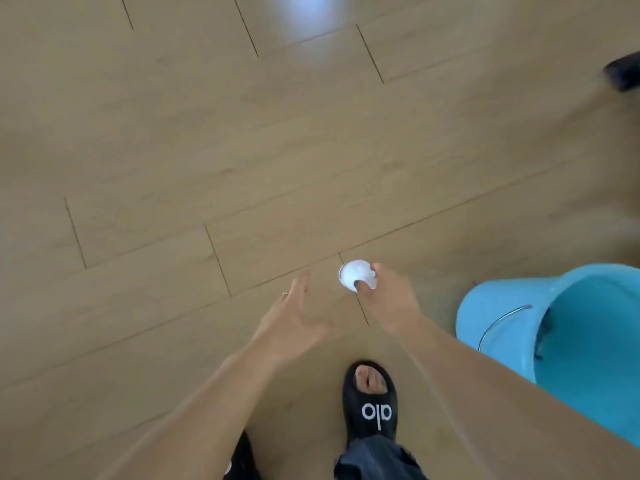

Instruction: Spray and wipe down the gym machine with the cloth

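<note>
Hands over the floor, lower centre of frame.
We are pinching a small white object (356,275) in our right hand (389,299); our left hand (294,323) is hanging with fingers released. A blue bucket (502,323) is sitting lower right.

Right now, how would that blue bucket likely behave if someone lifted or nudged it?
The bucket looks like stiff plastic, so it should keep its shape. Its thin wire handle lies against the side and would swing up when lifted. Its wide body suggests it slides rather than tips; whether it holds water cannot be told.
</note>
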The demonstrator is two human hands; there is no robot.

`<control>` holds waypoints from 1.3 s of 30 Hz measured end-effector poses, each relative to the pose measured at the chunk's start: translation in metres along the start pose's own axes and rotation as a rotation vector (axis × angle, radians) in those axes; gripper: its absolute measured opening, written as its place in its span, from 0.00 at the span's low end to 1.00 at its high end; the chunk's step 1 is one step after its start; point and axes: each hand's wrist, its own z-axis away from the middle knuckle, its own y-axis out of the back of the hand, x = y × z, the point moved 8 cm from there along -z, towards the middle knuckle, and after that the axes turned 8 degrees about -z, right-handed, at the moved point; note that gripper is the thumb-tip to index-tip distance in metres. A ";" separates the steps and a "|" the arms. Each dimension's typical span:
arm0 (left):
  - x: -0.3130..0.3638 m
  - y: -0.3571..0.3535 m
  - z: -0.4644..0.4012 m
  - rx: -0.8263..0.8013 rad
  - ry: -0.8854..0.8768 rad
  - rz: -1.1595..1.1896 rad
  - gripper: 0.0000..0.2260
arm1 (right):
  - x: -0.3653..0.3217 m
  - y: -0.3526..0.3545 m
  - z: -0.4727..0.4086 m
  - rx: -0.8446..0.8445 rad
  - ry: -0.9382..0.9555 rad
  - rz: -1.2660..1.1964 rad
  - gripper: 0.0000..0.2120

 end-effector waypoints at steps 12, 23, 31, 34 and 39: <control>-0.055 0.062 0.089 0.088 0.043 0.131 0.46 | -0.125 -0.023 0.097 -0.076 0.117 -0.235 0.07; -0.062 0.229 0.372 0.285 0.067 0.286 0.13 | -0.420 -0.063 0.394 -0.710 0.512 -0.232 0.19; -0.125 0.286 0.610 0.780 0.232 0.544 0.10 | -0.556 -0.107 0.610 -0.857 0.873 0.013 0.16; -0.171 0.270 0.681 0.945 0.439 0.739 0.28 | -0.560 -0.143 0.653 -0.923 0.759 0.021 0.29; -0.243 0.242 0.780 1.203 0.591 1.073 0.36 | -0.517 -0.220 0.729 -1.122 0.520 0.145 0.25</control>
